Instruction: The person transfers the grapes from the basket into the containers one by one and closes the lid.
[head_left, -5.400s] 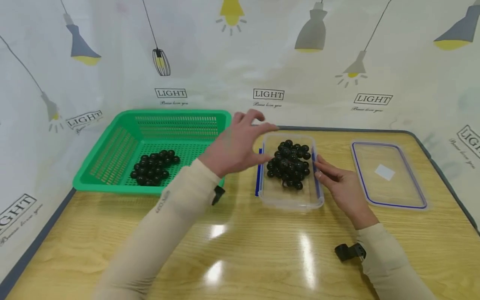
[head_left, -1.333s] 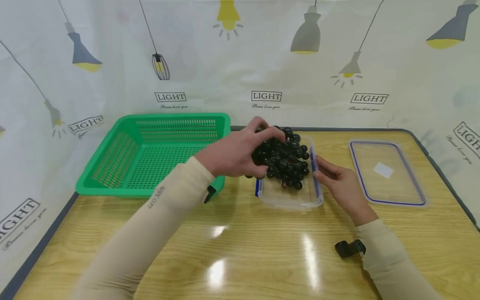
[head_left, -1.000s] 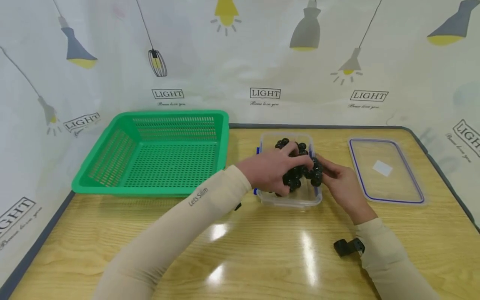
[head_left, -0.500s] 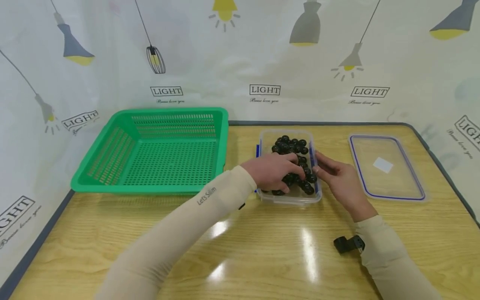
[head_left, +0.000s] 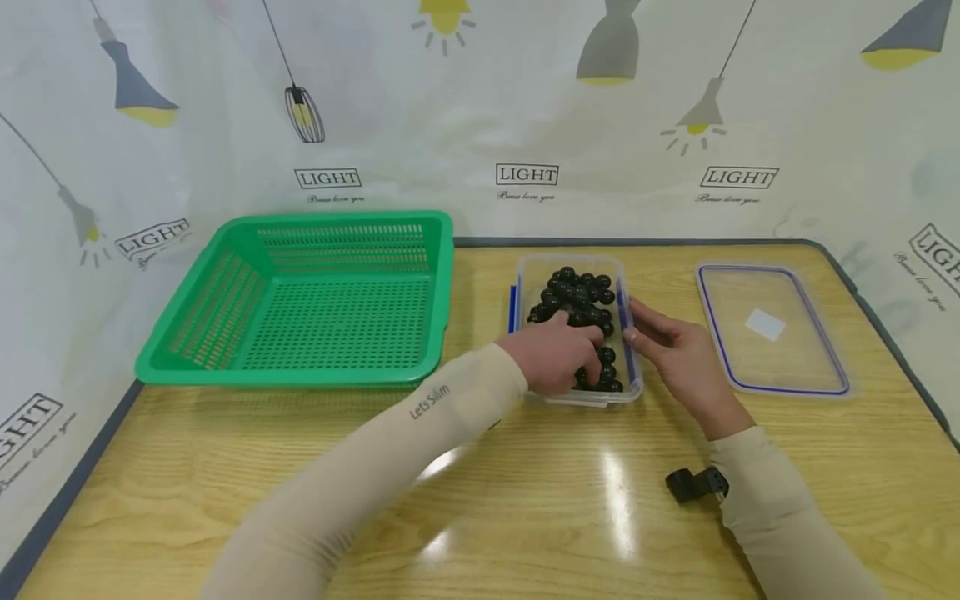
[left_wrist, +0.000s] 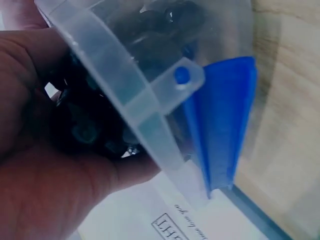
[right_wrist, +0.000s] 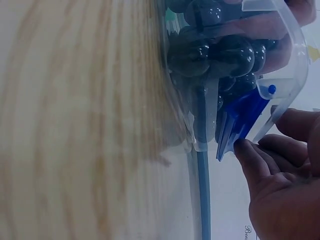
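Note:
A clear plastic food container (head_left: 630, 393) with blue side latches stands on the table, holding bunches of round black grapes (head_left: 576, 293). My left hand (head_left: 557, 354) reaches down into its near half, fingers bent round grapes. In the left wrist view, dark grapes (left_wrist: 85, 117) sit between thumb and fingers beside the rim, and a blue latch (left_wrist: 220, 120) hangs outside. My right hand (head_left: 686, 358) holds the container's right side. The right wrist view has its fingertips at the rim and the lowered blue latch (right_wrist: 242, 117).
To the left stands a green perforated basket (head_left: 337, 325) with no grapes in it. The container's lid (head_left: 798, 367), edged in blue with a white label, lies flat at the right. A printed backdrop (head_left: 450, 108) rises behind the table's far edge.
Grapes once in the green basket have gone into the container with my left hand, which has sunk lower toward its near end. My right hand has stayed at the container's side.

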